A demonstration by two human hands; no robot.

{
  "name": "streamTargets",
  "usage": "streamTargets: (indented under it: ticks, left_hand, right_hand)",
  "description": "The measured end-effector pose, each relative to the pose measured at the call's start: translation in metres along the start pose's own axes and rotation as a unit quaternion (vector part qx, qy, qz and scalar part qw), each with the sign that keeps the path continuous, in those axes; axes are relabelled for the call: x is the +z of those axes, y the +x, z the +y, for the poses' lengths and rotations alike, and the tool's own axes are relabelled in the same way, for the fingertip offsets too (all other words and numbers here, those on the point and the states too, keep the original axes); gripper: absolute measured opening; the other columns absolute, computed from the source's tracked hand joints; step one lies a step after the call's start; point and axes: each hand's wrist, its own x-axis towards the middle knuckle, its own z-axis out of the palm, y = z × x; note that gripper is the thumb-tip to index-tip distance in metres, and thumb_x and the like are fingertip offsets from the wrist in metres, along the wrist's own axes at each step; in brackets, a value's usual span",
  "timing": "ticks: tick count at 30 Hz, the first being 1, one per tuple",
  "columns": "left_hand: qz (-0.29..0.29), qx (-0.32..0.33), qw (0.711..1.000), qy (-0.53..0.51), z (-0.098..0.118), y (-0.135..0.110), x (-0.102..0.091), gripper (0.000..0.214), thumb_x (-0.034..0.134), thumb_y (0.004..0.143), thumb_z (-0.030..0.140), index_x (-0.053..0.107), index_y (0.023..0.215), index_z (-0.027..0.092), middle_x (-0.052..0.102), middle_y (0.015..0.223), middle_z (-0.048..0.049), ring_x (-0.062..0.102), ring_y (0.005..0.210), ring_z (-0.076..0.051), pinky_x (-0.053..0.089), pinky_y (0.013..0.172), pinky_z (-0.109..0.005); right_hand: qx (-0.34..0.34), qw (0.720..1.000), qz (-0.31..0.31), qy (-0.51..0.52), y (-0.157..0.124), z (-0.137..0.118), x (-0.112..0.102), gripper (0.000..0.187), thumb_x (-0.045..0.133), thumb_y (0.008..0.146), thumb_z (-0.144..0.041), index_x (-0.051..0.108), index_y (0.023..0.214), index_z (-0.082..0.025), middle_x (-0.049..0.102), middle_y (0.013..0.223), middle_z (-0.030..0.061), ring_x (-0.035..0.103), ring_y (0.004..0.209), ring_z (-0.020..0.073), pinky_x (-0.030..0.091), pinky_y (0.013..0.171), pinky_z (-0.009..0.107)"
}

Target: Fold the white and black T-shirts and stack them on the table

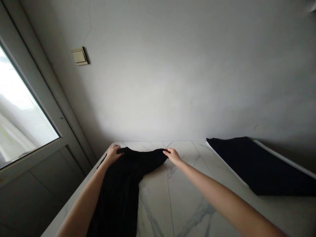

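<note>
A black cloth garment (120, 194) lies lengthwise on the white marble-veined surface (158, 200), its far edge spread left to right. The left hand (113, 154) is closed on that edge at one end; the right hand (172, 156) pinches the other end, apparently to keep the edge taut and level. A second black fabric piece (251, 168) lies flat at far right.
</note>
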Motion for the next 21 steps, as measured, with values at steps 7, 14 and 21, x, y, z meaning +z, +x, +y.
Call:
streamTargets:
  ticks: [7,14,21]
  left_hand:
    - [-0.022,0.079,0.973,-0.216,0.094,-0.049,-0.046,0.032,0.058,0.080,0.052,0.061,0.082,0.020,0.063,0.076,-0.0005,0.057,0.074,-0.018,0.047,0.070,-0.029]
    - [-0.012,0.109,0.922,-0.370,0.188,-0.075,-0.113,0.029,0.069,0.076,0.046,0.060,0.076,0.019,0.055,0.064,0.0041,0.051,0.061,-0.011,0.040,0.055,-0.022]
    - [0.112,0.145,0.842,-0.507,0.259,-0.076,-0.196,0.022,0.080,0.065,0.033,0.062,0.070,0.022,0.055,0.057,0.0056,0.049,0.049,-0.009,0.037,0.044,-0.021]
  right_hand:
    - [0.021,0.986,0.034,0.159,-0.051,-0.015,-0.095,0.041,0.062,0.069,-0.056,0.065,0.089,-0.020,0.065,0.076,0.0011,0.059,0.073,0.0192,0.045,0.063,0.028]
    - [-0.065,0.981,0.084,0.163,-0.076,-0.055,-0.193,0.036,0.066,0.070,-0.055,0.067,0.083,-0.021,0.067,0.081,0.0010,0.060,0.079,0.0198,0.046,0.076,0.032]
    - [-0.171,0.965,0.174,0.100,-0.094,-0.116,-0.274,0.034,0.063,0.078,-0.052,0.069,0.088,-0.020,0.069,0.084,0.0010,0.062,0.082,0.0194,0.048,0.078,0.032]
